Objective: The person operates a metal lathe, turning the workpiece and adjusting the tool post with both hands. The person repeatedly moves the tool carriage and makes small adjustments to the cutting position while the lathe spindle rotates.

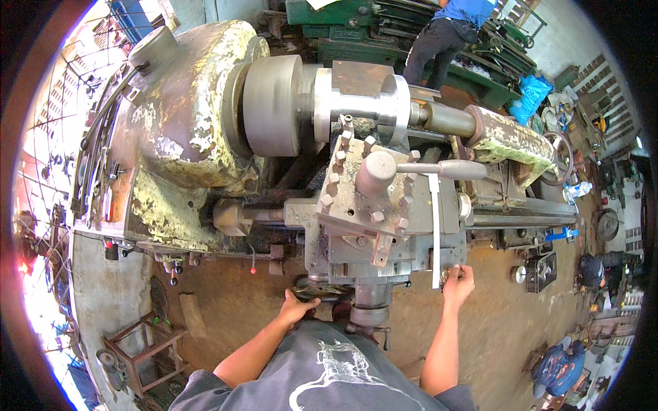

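In front of me stands a metal lathe whose chuck [273, 106] looks blurred. A shiny flanged metal workpiece [356, 106] runs from it to the tailstock [510, 140]. The tool post [363, 195], studded with square-headed bolts, sits on the carriage below the workpiece; its clamping lever [445, 168] points right. My left hand [298, 308] is closed on the rim of a dark handwheel [325, 291] at the carriage's front, its fingers partly hidden. At the carriage's right side, my right hand [458, 284] has its fingers curled round a small part they mostly cover.
A white strip [435, 229] hangs beside the tool post. Left of me are a rusty metal frame [144, 349] and a lever with a red knob [253, 269]. A person in blue [445, 41] stands beyond the lathe by green machinery [343, 44]; another [558, 366] is at lower right.
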The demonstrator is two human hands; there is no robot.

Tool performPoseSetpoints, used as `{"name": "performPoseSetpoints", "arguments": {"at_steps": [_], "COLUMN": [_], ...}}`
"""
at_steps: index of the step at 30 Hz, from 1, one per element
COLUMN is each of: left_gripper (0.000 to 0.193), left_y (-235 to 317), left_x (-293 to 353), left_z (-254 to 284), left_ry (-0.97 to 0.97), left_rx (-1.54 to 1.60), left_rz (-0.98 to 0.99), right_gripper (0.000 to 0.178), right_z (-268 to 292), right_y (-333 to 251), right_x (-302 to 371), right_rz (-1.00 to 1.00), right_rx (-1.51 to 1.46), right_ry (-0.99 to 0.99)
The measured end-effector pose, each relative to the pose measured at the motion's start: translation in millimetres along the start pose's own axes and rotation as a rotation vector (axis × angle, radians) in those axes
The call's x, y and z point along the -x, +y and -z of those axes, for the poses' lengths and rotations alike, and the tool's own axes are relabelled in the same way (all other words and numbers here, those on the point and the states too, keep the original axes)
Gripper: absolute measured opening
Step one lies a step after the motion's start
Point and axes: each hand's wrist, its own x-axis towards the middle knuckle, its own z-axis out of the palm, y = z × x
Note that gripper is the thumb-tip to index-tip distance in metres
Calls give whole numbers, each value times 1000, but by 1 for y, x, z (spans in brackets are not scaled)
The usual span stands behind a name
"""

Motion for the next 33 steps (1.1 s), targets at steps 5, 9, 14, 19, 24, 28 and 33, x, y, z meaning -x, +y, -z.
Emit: {"name": "performPoseSetpoints", "arguments": {"at_steps": [5,9,14,19,24,28,33], "left_gripper": [76,59,41,30,27,31,44], "left_y": [-59,-132,-250,-353,-363,-336,-275], "left_x": [-46,-76,-82,-25,35,56,56], "left_z": [68,103,123,86,14,-6,5], "left_ry": [-237,153,105,-291,-80,352,731], "left_rx": [-216,-126,-577,-1295,-127,150,-281], "left_rz": [-25,-76,71,155,600,405,158], "right_gripper": [13,12,13,12,12,14,16], "right_z": [2,2,4,5,5,11,-1], "right_y": [-7,-8,-5,4,7,1,15], "right_x": [1,0,1,0,-1,-2,0], "right_rz": [27,48,89,141,84,109,181], "right_rx": [76,33,-31,-123,-168,-150,-282], "right_ry": [25,38,-12,-81,-130,-178,85]}}
